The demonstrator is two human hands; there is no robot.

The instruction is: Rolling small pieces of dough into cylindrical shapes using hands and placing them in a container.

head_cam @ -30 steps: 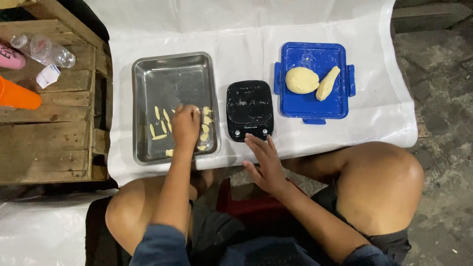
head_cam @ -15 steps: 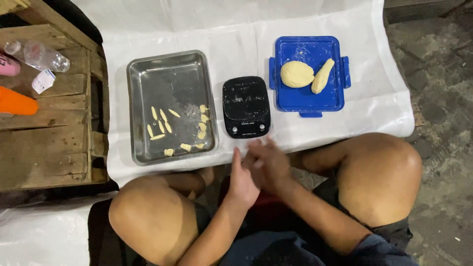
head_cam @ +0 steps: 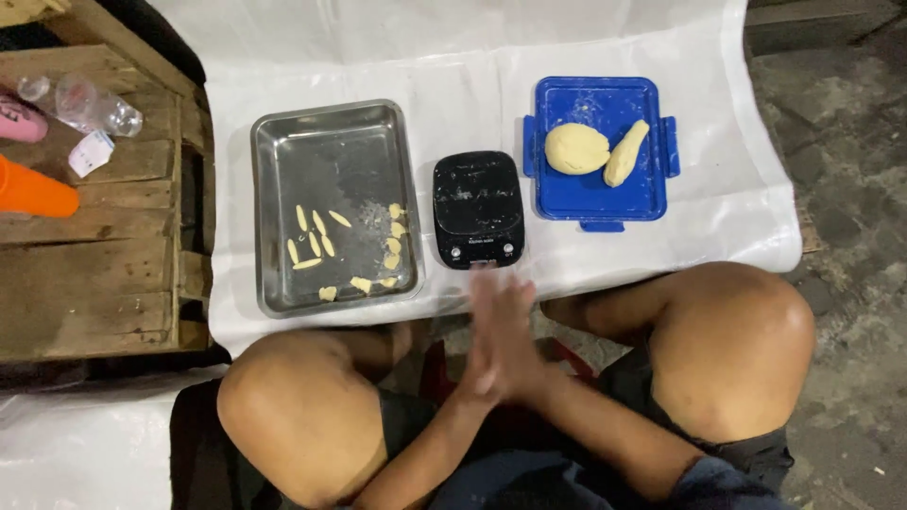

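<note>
Pressed palm to palm, left hand against right hand, fingers straight and pointing away from the body, blurred, low between the two bare knees. Whether anything sits between the palms cannot be told. Just beyond the fingertips, a small black kitchen scale on a white sheet, nothing on its platform but pale smears. To the left of the scale, close beside it, a steel tray holding short yellow dough strips and a few stubby dough bits gathered along its right and near side. To the right of the scale, a blue plastic lid carrying a round dough ball and a long dough roll, the two touching. Farther left, off the sheet, a wooden pallet with a clear plastic bottle lying on its side, an orange cup and a pink object at the frame edge.
</note>
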